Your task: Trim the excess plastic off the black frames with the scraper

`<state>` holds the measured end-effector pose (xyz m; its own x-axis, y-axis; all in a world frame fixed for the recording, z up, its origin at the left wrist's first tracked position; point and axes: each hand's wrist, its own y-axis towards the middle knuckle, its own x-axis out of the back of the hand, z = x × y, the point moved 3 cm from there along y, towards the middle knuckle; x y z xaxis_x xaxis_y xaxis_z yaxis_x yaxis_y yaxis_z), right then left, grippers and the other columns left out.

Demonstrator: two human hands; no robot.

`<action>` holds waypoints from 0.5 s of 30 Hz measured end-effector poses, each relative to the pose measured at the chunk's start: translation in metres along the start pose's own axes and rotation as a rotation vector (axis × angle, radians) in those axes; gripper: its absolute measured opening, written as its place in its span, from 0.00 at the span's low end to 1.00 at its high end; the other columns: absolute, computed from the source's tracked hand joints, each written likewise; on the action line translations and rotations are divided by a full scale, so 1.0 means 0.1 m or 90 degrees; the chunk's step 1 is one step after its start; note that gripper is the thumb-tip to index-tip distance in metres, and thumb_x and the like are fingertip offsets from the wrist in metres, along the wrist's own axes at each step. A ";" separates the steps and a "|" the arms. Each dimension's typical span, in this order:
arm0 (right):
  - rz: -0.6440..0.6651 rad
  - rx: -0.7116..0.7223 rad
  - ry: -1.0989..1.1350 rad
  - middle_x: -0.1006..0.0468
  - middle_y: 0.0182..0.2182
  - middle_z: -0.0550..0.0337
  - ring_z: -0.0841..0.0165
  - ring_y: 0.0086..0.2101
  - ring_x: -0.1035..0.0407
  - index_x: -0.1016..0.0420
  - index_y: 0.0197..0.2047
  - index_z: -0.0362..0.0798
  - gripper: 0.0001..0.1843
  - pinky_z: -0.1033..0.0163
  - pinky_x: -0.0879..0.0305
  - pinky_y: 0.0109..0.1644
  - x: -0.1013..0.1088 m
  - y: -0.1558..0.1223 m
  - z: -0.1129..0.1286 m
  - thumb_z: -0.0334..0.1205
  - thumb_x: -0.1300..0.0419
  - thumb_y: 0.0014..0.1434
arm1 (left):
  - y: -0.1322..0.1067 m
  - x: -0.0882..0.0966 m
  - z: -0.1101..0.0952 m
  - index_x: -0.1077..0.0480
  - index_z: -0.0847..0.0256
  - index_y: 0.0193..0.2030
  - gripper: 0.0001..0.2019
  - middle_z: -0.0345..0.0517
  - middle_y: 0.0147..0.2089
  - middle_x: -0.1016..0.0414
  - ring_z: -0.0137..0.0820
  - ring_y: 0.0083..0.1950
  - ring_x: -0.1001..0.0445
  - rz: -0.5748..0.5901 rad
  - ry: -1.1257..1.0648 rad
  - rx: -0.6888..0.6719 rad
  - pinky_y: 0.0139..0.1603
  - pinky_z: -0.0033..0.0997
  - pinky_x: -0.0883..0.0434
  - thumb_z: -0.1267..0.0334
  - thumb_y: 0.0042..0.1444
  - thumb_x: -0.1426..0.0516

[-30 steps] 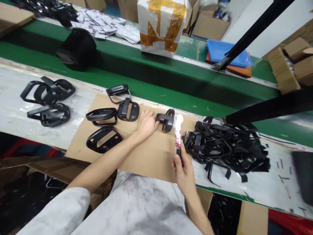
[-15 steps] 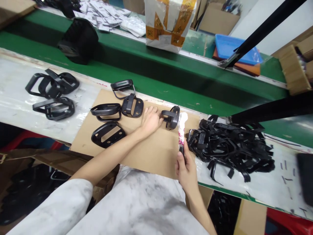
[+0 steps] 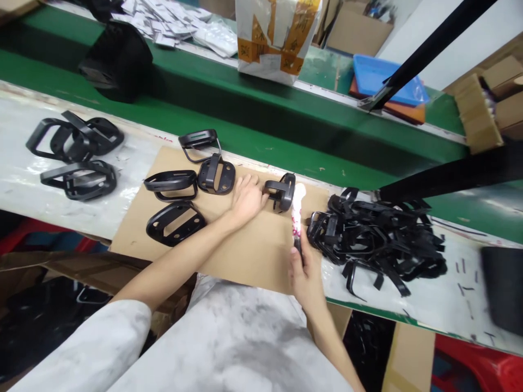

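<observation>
One tool [image 3: 297, 215] in right hand [image 3: 306, 269], five brackets [image 3: 289, 190] near left hand [image 3: 248, 200]

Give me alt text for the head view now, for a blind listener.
A person's right hand grips a dark-handled, white-and-pink tool beside a black looped bracket, which the left hand touches over a brown cardboard sheet. Similar black brackets lie on the left, a tangled heap of black strips on the right.

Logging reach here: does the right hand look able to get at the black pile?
Likely yes: the right hand is beside the black pile with nothing visible between, though the tool it holds could hinder grasping.
</observation>
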<state>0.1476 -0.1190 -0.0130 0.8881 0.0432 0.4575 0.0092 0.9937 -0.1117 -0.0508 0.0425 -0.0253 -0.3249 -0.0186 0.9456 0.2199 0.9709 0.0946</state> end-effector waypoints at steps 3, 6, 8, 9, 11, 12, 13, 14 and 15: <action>0.017 -0.018 -0.008 0.15 0.51 0.50 0.51 0.52 0.19 0.34 0.77 0.51 0.34 0.48 0.18 0.51 -0.01 0.00 -0.03 0.57 0.47 0.75 | 0.00 0.00 0.00 0.21 0.68 0.51 0.16 0.63 0.52 0.23 0.53 0.59 0.29 0.005 -0.006 0.000 0.60 0.51 0.35 0.63 0.71 0.49; 0.003 -0.012 -0.017 0.18 0.59 0.49 0.50 0.61 0.25 0.35 0.77 0.51 0.34 0.43 0.23 0.62 -0.01 -0.01 -0.05 0.58 0.47 0.75 | 0.01 0.00 0.00 0.20 0.68 0.50 0.16 0.63 0.53 0.23 0.54 0.58 0.28 0.011 -0.001 0.003 0.60 0.51 0.34 0.62 0.70 0.48; 0.012 -0.008 -0.018 0.19 0.62 0.49 0.49 0.66 0.29 0.34 0.77 0.51 0.34 0.41 0.27 0.67 -0.01 -0.02 -0.06 0.58 0.47 0.75 | 0.01 0.00 0.01 0.20 0.67 0.49 0.16 0.63 0.52 0.23 0.54 0.57 0.28 0.007 0.003 0.002 0.60 0.52 0.34 0.62 0.70 0.48; 0.020 -0.010 -0.016 0.20 0.62 0.49 0.49 0.67 0.30 0.34 0.77 0.51 0.34 0.40 0.30 0.69 -0.01 -0.02 -0.06 0.57 0.46 0.75 | 0.01 0.00 0.01 0.20 0.67 0.49 0.16 0.63 0.52 0.23 0.54 0.57 0.28 0.005 0.003 0.002 0.60 0.52 0.34 0.62 0.69 0.48; 0.028 -0.018 -0.012 0.22 0.65 0.49 0.49 0.70 0.34 0.36 0.78 0.50 0.34 0.40 0.34 0.73 -0.01 -0.01 -0.07 0.56 0.47 0.76 | 0.00 -0.01 0.02 0.20 0.67 0.48 0.15 0.63 0.52 0.23 0.54 0.57 0.29 -0.001 0.002 0.005 0.60 0.52 0.34 0.62 0.69 0.47; 0.033 -0.020 -0.011 0.24 0.68 0.50 0.50 0.71 0.36 0.38 0.79 0.51 0.34 0.40 0.36 0.74 0.00 0.00 -0.08 0.56 0.48 0.76 | 0.00 -0.02 0.03 0.20 0.66 0.48 0.15 0.63 0.51 0.23 0.54 0.57 0.29 -0.004 -0.001 0.005 0.60 0.52 0.34 0.62 0.69 0.47; 0.044 -0.018 -0.011 0.27 0.70 0.51 0.51 0.72 0.37 0.38 0.79 0.51 0.34 0.40 0.38 0.75 0.00 0.01 -0.08 0.55 0.47 0.76 | -0.01 -0.03 0.04 0.20 0.66 0.48 0.15 0.63 0.52 0.23 0.54 0.57 0.29 -0.005 -0.008 0.005 0.60 0.53 0.34 0.62 0.68 0.47; 0.060 -0.014 -0.010 0.29 0.72 0.52 0.52 0.73 0.39 0.39 0.79 0.52 0.34 0.41 0.40 0.76 0.01 0.02 -0.08 0.55 0.47 0.76 | -0.01 -0.03 0.05 0.21 0.66 0.48 0.15 0.63 0.52 0.23 0.54 0.58 0.29 -0.007 -0.020 0.005 0.61 0.54 0.34 0.61 0.68 0.47; 0.072 -0.009 -0.008 0.31 0.73 0.53 0.53 0.73 0.39 0.39 0.79 0.52 0.34 0.42 0.41 0.77 0.01 0.03 -0.07 0.55 0.47 0.76 | -0.01 -0.04 0.06 0.21 0.66 0.46 0.14 0.63 0.52 0.23 0.54 0.58 0.30 -0.010 -0.042 0.008 0.62 0.55 0.35 0.61 0.67 0.46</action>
<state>0.1515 -0.1171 -0.0194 0.8782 0.1571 0.4518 -0.0848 0.9807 -0.1762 -0.0553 0.0431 -0.0306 -0.3880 -0.0179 0.9215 0.2025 0.9737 0.1042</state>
